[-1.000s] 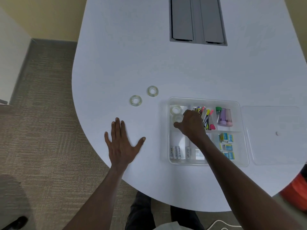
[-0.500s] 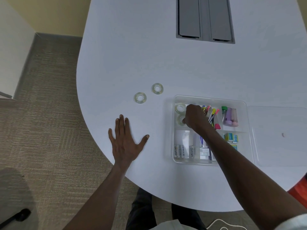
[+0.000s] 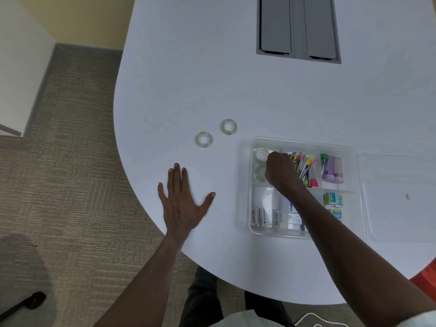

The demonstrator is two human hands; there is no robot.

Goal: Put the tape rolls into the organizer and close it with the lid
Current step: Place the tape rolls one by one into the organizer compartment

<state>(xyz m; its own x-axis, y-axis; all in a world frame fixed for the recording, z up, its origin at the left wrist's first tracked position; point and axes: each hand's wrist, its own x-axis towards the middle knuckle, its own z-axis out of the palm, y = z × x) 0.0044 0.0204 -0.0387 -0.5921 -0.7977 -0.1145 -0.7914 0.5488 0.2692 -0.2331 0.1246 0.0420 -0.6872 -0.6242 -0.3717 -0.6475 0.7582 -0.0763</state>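
Observation:
Two clear tape rolls lie on the white table, one (image 3: 204, 139) to the left and one (image 3: 229, 126) just behind and to its right. The clear organizer (image 3: 304, 141) sits at the front right. Its back left compartment holds two more tape rolls, the far one (image 3: 260, 154) and the near one (image 3: 260, 173). My right hand (image 3: 280, 172) is inside that compartment with its fingers curled down against the rolls' right side; the fingertips are hidden. My left hand (image 3: 180, 204) rests flat on the table with fingers spread, in front of the loose rolls. The transparent lid (image 3: 398, 211) lies flat to the right of the organizer.
The other compartments hold coloured pens (image 3: 304, 168), small bottles (image 3: 331, 168), batteries (image 3: 262, 217) and little blue boxes (image 3: 333, 199). A grey cable hatch (image 3: 298, 29) is set into the table at the back. The rounded table edge and carpet are to the left.
My right hand has shifted slightly farther back inside the tape compartment, uncovering the near roll. The left hand and the two loose rolls have stayed put; the camera moved a little.

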